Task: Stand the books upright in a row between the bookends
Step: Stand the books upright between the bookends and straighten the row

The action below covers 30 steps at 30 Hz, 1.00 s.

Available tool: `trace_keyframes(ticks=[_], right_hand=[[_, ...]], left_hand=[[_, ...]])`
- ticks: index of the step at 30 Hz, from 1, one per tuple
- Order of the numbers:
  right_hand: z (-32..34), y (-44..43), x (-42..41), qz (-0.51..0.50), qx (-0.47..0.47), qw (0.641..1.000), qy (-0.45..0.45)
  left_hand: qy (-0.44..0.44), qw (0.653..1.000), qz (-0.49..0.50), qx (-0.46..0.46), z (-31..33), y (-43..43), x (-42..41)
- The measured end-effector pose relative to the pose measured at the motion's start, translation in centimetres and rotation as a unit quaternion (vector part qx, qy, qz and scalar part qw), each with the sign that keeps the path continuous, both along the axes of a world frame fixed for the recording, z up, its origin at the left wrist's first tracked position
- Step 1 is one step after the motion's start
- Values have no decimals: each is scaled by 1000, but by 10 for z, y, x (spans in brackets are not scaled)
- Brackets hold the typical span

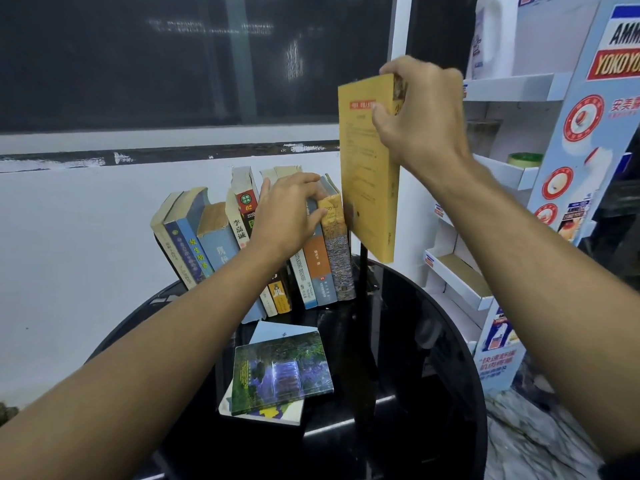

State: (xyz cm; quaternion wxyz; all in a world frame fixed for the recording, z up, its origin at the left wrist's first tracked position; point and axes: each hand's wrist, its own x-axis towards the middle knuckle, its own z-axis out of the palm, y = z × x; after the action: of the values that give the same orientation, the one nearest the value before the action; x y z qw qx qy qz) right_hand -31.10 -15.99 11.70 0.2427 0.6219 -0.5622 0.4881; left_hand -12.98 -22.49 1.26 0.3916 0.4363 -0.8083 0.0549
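Pinching the tall yellow paperback book (pixel 367 188) at its top corner, our right hand (pixel 415 112) hangs it upright above the far right edge of the glossy round black tabletop (pixel 433 375). Our left hand (pixel 291 209) curls over the tops of the leaning row of standing books (pixel 221 244), probably to steady them and make room. Two flat picture-covered books (pixel 282 368) lie stacked mid-tabletop. The thin black bookend (pixel 363 271) stands just beside the row's right end.

Dark window (pixel 138 57) above white wall (pixel 69 237); glossy black round table (pixel 415 393); cardboard display rack (pixel 519 98); marbled floor (pixel 536 445).
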Motion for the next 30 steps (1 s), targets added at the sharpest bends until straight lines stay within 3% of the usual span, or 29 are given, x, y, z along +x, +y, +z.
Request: trace_keyframes(ticks=[14,30], right_hand=[[24,-10,16,49,-132,990,-18],[-75,-36,14,89,-76,993,-37]], left_hand=[[2,1000,6,0,0,0,1],[5,1000,6,2,-1,2,3]])
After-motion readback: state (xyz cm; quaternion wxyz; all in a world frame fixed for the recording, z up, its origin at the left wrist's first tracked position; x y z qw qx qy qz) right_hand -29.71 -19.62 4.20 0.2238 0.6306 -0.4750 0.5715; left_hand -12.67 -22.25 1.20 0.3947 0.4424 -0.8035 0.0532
